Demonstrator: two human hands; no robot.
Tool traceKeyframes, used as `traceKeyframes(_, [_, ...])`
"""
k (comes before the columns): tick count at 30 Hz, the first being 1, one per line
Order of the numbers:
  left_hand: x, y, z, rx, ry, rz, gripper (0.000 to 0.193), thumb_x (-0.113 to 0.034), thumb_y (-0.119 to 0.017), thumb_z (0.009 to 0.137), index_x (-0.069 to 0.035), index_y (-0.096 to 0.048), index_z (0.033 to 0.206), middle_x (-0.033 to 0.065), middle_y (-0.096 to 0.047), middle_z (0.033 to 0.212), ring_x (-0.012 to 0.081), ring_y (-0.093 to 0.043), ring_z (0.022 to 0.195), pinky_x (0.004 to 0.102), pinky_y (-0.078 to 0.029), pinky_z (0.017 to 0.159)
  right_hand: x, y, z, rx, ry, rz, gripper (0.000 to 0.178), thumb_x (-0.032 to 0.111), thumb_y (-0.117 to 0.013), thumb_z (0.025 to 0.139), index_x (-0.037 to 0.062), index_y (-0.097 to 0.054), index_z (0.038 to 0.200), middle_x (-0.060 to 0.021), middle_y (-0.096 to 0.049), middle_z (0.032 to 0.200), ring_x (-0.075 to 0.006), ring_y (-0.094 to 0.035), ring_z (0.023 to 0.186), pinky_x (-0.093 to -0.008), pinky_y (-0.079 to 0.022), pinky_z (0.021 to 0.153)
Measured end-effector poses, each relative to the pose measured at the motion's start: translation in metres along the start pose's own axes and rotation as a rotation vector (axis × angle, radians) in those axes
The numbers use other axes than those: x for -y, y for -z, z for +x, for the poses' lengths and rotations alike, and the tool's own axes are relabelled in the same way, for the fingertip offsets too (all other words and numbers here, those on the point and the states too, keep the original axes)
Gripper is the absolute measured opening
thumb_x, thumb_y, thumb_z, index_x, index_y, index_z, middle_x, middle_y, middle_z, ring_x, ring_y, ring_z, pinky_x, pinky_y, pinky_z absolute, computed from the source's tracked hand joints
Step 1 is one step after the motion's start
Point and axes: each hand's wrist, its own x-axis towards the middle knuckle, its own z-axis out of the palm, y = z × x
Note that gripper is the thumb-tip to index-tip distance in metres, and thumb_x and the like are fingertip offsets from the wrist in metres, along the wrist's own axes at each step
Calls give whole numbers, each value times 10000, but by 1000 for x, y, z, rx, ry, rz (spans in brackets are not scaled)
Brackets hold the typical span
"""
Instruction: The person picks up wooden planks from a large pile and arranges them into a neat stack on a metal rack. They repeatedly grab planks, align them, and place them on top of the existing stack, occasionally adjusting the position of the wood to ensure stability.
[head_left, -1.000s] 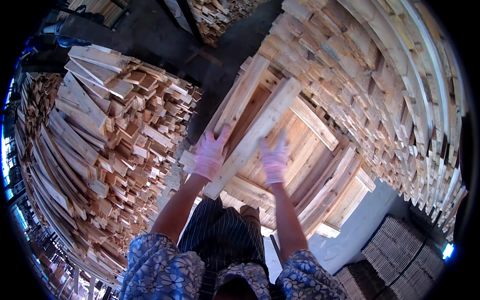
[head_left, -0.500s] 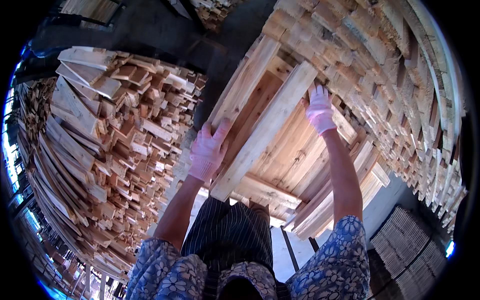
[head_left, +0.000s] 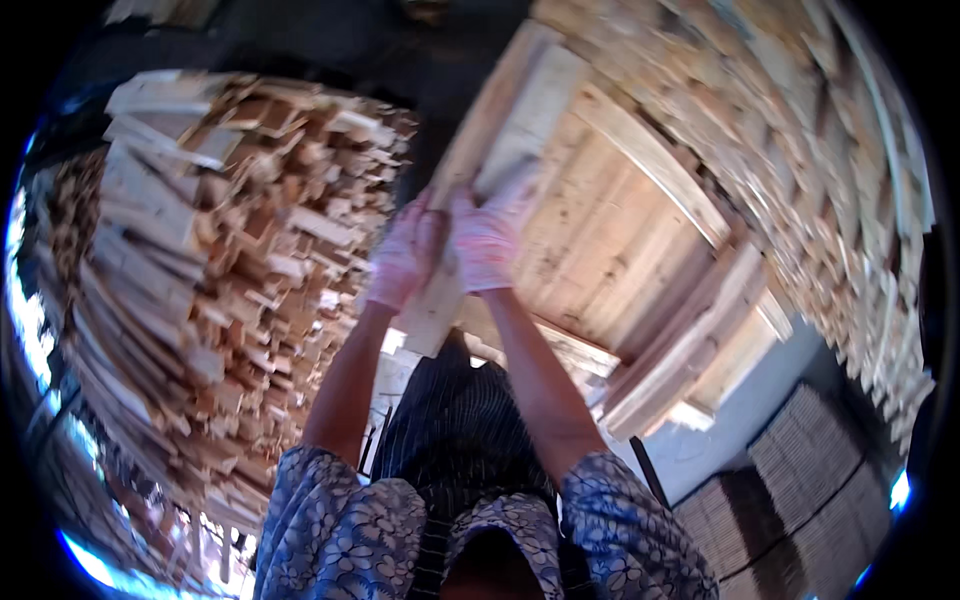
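Note:
A pale wooden board [head_left: 541,95] lies slantwise along the left side of a layer of planks [head_left: 590,220], next to another long board at its edge. My right hand [head_left: 487,235], in a pinkish-white knitted glove, reaches across the pale board and grips it, thumb on the left and fingers toward its right edge. Close beside it, my left hand [head_left: 402,258], gloved alike, curls at the left edge of the boards. Motion blurs both hands, and some fingertips are hidden.
A large heap of cut wooden pieces [head_left: 270,250] rises on the left. Stacked timber ends [head_left: 760,150] form a wall on the right. Loose boards [head_left: 690,340] lie at the near right of the planks. Grey slatted bundles [head_left: 805,460] stand at the lower right.
The pale board has shifted left across the planks, uncovering more of them. My right hand has come left from the planks' far right side to beside my left hand.

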Motion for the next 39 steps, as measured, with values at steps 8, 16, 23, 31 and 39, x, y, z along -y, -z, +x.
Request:
traceKeyframes(8, [8, 12, -13, -226, 411, -671, 499, -303, -489, 1062, -31, -466, 1479, 176, -543, 1427, 289, -542, 1286, 360, -433, 1095, -59, 154, -21, -24, -64, 98, 992, 120, -691, 876, 102, -41, 1626, -237, -297, 1556, -331, -430, 1330, -398, -447, 1042])
traceKeyframes(16, [54, 8, -65, 23, 278, -453, 509, -456, -528, 998, -70, -621, 1317, 73, -675, 1152, 200, -607, 1017, 361, -482, 927, -220, 298, -45, -323, -422, -1193, 910, 443, -693, 880, 150, -193, 1582, -287, -426, 1372, -500, -490, 1234, -601, -474, 990])
traceKeyframes(23, [18, -5, -30, 44, 983, -809, 434, -374, -563, 972, -79, -655, 1277, 46, -701, 1044, 177, -608, 937, 312, -472, 874, -208, 303, -33, -239, -474, -1065, 868, 371, -692, 891, 163, -177, 1558, -290, -465, 1277, -491, -543, 1145, -564, -514, 933])
traceKeyframes(31, [26, -24, -42, -92, 984, -968, 394, -268, -532, 996, -49, -640, 1304, 31, -702, 983, 127, -607, 839, 270, -495, 789, -117, 265, -30, -155, -688, -590, 903, 330, -691, 892, 277, -166, 1625, -243, -399, 1356, -411, -486, 1223, -533, -486, 990])
traceKeyframes(39, [9, -19, -33, -35, 932, -866, 467, -342, -508, 985, -92, -621, 1363, 69, -703, 1083, 165, -616, 973, 309, -479, 888, -80, 65, 2, -32, -48, -81, 826, 393, -596, 970, 166, -142, 1621, -287, -408, 1299, -442, -525, 1126, -461, -466, 965])
